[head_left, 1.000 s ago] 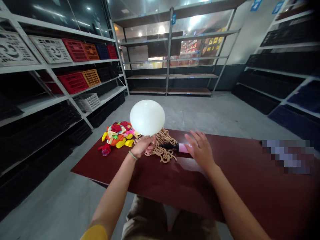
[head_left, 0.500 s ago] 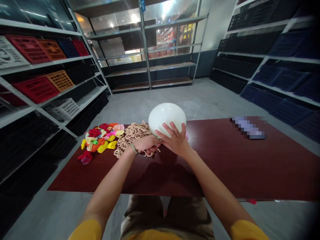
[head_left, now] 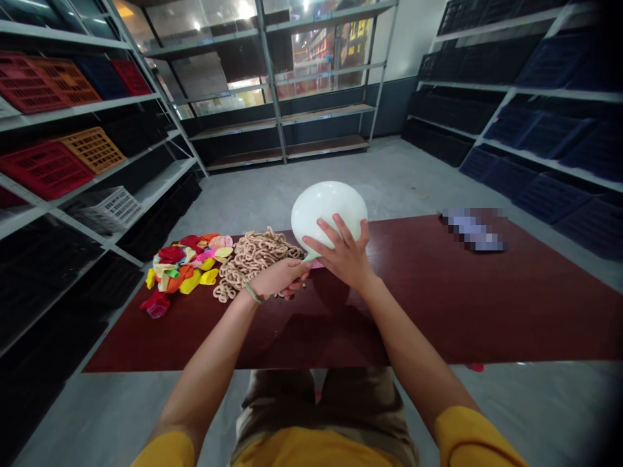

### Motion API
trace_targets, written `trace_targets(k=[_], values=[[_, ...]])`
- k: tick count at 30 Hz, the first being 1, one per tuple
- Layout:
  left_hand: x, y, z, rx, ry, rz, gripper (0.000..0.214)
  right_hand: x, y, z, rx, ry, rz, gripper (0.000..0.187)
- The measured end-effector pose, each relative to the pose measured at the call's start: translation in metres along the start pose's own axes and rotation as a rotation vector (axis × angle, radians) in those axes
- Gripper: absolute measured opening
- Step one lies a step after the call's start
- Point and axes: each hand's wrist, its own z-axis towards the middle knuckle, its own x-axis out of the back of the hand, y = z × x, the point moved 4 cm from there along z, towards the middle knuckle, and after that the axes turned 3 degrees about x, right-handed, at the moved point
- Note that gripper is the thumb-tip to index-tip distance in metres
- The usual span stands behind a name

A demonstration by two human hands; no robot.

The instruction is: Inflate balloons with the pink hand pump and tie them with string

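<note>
A round white balloon [head_left: 329, 217] is full of air. It sits in the air above the middle of the dark red table [head_left: 438, 311], near the far edge. The left hand [head_left: 277, 279] is closed around the thin neck of the balloon, and its fingers curl under, so the fingertips are hard to see. The right hand [head_left: 343, 254] is on the lower side of the balloon, with its fingers spread wide and pressed on the white skin. A small bit of pink shows just under the balloon, between the hands. A thin green band [head_left: 253, 293] goes around the left wrist, and yellow sleeves show at the bottom of the picture.

Just left of the hands lies a big heap of tan loops [head_left: 248, 263], and it touches the left hand. Beside that heap is a pile of flat balloons [head_left: 187, 266] in red, yellow, orange and pink. A blurred thing [head_left: 472, 230] lies at the far right of the table.

On the white shelves at the left are a red crate [head_left: 46, 170], an orange crate [head_left: 92, 149] and a white basket [head_left: 108, 209]. Dark blue crates [head_left: 549, 198] fill the shelves on the right. I cannot see what is inside any of them.
</note>
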Motion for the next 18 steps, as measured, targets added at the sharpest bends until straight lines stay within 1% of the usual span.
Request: trace_targets(k=[3,6,8,10,13,16,18], values=[[0.0,-0.007,-0.001,-0.068,0.102,-0.117,0.045,0.001,0.003,-0.001,-0.051,-0.017,0.062,0.07],[-0.001,-0.013,0.0,-0.124,0.215,-0.269,0.048,-0.001,0.003,-0.002,-0.083,0.014,0.074,0.071],[-0.003,-0.017,0.002,-0.135,0.261,-0.362,0.049,-0.003,0.002,-0.004,-0.093,0.044,0.056,0.07],[-0.004,-0.02,0.002,-0.155,0.264,-0.429,0.046,-0.005,0.001,-0.005,-0.098,0.052,0.053,0.069],[-0.001,-0.021,0.0,-0.209,0.234,-0.481,0.039,-0.008,-0.001,-0.007,-0.105,0.022,0.092,0.068],[0.005,-0.022,-0.006,-0.221,0.226,-0.473,0.036,-0.011,-0.003,-0.006,-0.114,-0.004,0.126,0.069],[0.01,-0.022,-0.011,-0.217,0.226,-0.429,0.033,-0.012,-0.007,-0.006,-0.111,-0.007,0.138,0.069]])
